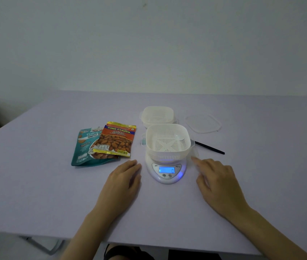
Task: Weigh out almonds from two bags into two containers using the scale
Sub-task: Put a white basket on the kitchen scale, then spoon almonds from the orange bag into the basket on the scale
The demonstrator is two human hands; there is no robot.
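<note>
We log: perforated container (168, 141) empty on the scale (165, 170), reading zero, apparently ready for pouring; salted almonds bag (116, 139) overlapping roasted almonds pouch (85, 149) just left; our left hand (124, 177) and right hand (216, 177) flat, holding nothing, flanking it

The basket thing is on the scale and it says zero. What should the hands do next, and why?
Probably the left hand should pick up the orange almond bag, which lies on top of the teal bag just beside it. The white container sits empty on the scale, the display reads 0, and the right hand holds nothing either.
</note>
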